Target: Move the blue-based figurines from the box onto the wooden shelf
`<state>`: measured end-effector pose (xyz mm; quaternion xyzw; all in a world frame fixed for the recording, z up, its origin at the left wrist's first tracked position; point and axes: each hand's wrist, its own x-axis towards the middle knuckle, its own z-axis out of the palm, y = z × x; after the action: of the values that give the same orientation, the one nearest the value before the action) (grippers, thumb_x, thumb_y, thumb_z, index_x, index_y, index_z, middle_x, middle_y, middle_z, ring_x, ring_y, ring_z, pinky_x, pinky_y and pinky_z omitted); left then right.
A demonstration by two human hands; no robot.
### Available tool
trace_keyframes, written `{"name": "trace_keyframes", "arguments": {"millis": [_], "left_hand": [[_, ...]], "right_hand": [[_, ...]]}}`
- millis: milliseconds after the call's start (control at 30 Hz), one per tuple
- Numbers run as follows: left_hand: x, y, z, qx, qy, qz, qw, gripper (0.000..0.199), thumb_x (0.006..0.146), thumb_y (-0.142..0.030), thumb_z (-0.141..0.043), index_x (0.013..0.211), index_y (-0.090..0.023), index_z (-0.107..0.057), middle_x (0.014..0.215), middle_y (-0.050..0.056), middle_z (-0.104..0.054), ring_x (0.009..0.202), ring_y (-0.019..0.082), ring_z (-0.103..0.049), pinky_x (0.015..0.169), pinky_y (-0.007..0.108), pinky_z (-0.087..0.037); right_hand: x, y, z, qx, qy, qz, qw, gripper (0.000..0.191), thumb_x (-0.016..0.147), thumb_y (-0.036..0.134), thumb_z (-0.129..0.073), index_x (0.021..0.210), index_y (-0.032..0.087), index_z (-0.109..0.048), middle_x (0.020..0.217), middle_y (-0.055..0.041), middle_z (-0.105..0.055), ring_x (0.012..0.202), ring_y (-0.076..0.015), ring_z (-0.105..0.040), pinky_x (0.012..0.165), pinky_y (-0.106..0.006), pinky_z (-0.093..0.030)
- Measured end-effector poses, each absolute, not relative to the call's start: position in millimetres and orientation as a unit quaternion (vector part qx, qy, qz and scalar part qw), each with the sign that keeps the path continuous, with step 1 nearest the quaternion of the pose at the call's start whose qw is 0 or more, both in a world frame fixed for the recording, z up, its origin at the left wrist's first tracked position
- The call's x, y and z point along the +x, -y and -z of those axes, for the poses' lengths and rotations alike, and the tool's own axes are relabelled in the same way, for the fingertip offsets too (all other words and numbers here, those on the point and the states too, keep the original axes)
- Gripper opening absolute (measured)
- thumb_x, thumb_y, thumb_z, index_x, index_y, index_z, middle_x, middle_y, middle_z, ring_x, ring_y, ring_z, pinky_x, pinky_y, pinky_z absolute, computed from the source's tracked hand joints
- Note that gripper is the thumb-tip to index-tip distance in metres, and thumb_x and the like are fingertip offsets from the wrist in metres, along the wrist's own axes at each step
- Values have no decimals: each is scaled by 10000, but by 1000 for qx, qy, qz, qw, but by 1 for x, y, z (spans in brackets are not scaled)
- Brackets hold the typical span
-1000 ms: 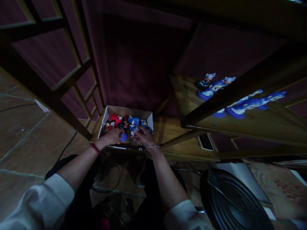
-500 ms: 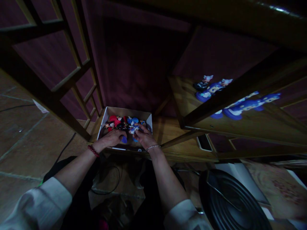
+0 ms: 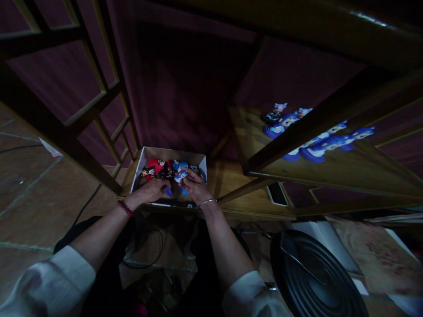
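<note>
Left hand (image 3: 155, 189) is clamping a purple piece (image 3: 168, 192) at the box's (image 3: 202, 166) six o'clock; right hand (image 3: 196, 186), a blue-and-white figurine (image 3: 180, 177) at three.

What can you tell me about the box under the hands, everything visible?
The box looks like cardboard, with whitish side walls, a brownish inner back wall and an open top. It sits upright on the wooden shelf. Red-and-black figures lie inside at left, blue figures at right. The left hand and right hand reach over its near side; whether either touches it, I cannot tell.
</note>
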<state>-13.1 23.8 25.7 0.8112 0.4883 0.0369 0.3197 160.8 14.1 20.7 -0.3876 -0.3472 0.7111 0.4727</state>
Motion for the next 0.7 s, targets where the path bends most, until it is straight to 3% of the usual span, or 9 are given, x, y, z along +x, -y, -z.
{"name": "trace_keyframes", "arguments": {"millis": [467,700], "left_hand": [[-19,-20,-29,804,-496,-37,326,249,734,-186,-409,924,-207,-568,895,3,-630,852,123,-550,757,201,-397],[-18,-19,-24,765,-529,-34,366,249,744,-167,-385,922,-184,-557,741,7,-644,695,108,-587,643,188,-431]], "right_hand": [[153,-18,-17,-404,314,-713,480,410,564,249,-691,962,222,-596,724,30,-571,723,-98,-542,803,-344,-465],[152,-16,-16,-425,300,-702,485,406,522,237,-717,913,208,-608,693,36,-558,698,-96,-545,791,-360,-470]]}}
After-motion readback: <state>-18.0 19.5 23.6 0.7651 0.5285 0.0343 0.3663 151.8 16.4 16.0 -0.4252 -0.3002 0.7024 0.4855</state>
